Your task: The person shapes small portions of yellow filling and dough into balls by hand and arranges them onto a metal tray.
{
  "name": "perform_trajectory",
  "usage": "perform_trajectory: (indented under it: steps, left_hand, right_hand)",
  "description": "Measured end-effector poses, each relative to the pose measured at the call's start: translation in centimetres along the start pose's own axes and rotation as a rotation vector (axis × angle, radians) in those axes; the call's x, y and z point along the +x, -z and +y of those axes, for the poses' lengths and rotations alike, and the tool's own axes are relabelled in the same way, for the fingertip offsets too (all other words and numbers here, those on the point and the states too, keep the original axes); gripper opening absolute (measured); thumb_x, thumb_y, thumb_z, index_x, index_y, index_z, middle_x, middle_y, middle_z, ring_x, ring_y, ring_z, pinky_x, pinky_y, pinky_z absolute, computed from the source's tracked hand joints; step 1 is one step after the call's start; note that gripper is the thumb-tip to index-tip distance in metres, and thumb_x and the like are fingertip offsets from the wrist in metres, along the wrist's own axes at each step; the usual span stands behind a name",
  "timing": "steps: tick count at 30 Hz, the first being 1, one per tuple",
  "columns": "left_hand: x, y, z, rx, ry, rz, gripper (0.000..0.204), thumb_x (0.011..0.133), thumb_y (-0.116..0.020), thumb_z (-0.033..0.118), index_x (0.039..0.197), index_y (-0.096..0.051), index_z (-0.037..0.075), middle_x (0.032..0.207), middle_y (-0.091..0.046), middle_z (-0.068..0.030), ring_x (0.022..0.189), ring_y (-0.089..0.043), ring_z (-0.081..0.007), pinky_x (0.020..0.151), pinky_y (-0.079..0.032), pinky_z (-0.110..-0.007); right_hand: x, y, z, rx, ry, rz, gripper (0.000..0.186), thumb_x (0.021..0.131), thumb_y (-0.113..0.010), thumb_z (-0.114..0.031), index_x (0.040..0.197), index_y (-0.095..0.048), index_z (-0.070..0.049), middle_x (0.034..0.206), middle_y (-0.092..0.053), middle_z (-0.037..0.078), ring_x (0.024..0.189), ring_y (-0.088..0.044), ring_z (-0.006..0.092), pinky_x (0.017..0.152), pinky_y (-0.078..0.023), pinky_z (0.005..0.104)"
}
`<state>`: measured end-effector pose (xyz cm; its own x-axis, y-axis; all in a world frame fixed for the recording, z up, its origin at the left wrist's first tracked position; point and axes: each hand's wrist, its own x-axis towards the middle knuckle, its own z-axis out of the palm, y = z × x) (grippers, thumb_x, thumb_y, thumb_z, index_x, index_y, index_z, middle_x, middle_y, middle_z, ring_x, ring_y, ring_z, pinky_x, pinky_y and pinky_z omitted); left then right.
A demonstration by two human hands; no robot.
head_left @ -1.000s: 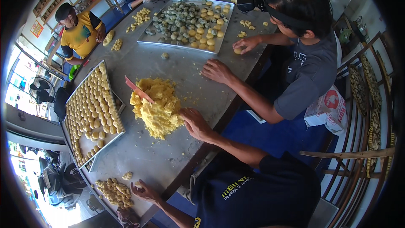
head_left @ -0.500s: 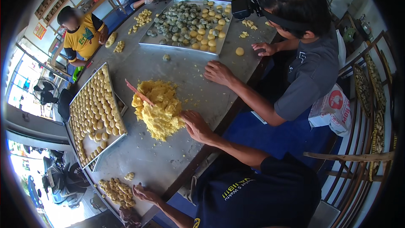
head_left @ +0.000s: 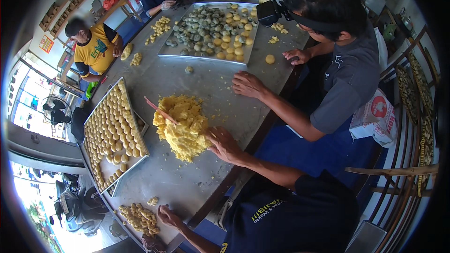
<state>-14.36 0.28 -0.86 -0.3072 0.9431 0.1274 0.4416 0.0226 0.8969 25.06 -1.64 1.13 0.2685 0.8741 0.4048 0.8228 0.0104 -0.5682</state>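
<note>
My left hand [head_left: 171, 217] is held low over the near left of the table, cupped with its fingers curled; what lies in it, if anything, does not show. Beside it is a heap of small tan dough pieces [head_left: 139, 219], with one small lump [head_left: 153, 201] apart. My right hand [head_left: 227, 146] reaches into the near side of a big yellow crumbly mound [head_left: 183, 133], its fingers bent against the mass and fingertips partly hidden. A reddish flat-bladed spatula [head_left: 160, 110] sticks into the mound's far side.
Trays of round tan dough balls [head_left: 115, 136] overlap on the left. A large tray [head_left: 206, 58] farther off holds dark grey-green and yellow balls. A co-worker [head_left: 347, 72] sits to the right, hands at the table edge; two more people are across the metal table [head_left: 187, 182].
The whole view has shifted slightly. My right hand stays at the mound, and my left hand looks more curled. The right co-worker's far hand now has a dark piece in it.
</note>
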Motion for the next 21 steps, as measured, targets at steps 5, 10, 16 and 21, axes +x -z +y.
perform_trajectory:
  steps: [5, 10, 16, 21]
  left_hand:
    - [5.2, 1.2, 2.3, 0.383, -0.19, -0.034, 0.041, 0.091, -0.064, 0.021, 0.127, -0.059, 0.003, 0.107, -0.068, -0.0174, 0.091, -0.064, -0.0304, 0.081, -0.049, -0.04]
    - [8.3, 0.1, 4.0, 0.64, -0.327, -0.112, 0.039, 0.092, -0.059, 0.016, 0.13, -0.059, 0.006, 0.118, -0.061, -0.0248, 0.104, -0.058, -0.0379, 0.091, -0.044, -0.048]
    - [6.9, 0.0, -2.0, 0.647, -0.567, -0.087, 0.038, 0.094, -0.055, 0.014, 0.126, -0.056, -0.006, 0.125, -0.056, -0.0273, 0.11, -0.054, -0.0407, 0.096, -0.04, -0.048]
    - [3.8, 1.5, -2.0, 0.656, -0.296, 0.043, 0.038, 0.096, -0.056, 0.019, 0.126, -0.057, -0.005, 0.115, -0.062, -0.0248, 0.104, -0.057, -0.0375, 0.092, -0.042, -0.046]
  right_hand:
    - [1.1, -1.8, 0.8, -0.011, 0.05, 0.058, 0.042, 0.081, -0.071, -0.018, 0.117, -0.056, -0.004, 0.113, -0.057, 0.014, 0.105, -0.052, 0.0309, 0.094, -0.039, 0.0429]
    - [1.8, -2.1, 1.4, -0.002, 0.073, 0.005, 0.023, 0.078, -0.067, -0.01, 0.1, -0.065, -0.004, 0.104, -0.061, 0.011, 0.098, -0.056, 0.027, 0.091, -0.039, 0.0409]
    - [2.3, -1.0, 1.3, -0.185, 0.078, -0.144, 0.019, 0.078, -0.064, -0.006, 0.096, -0.066, -0.005, 0.089, -0.055, 0.014, 0.09, -0.054, 0.0308, 0.085, -0.041, 0.0427]
    - [2.6, -1.3, 3.2, -0.105, -0.088, -0.066, 0.034, 0.077, -0.059, 0.002, 0.111, -0.059, 0.002, 0.098, -0.052, 0.021, 0.097, -0.051, 0.0379, 0.086, -0.043, 0.048]
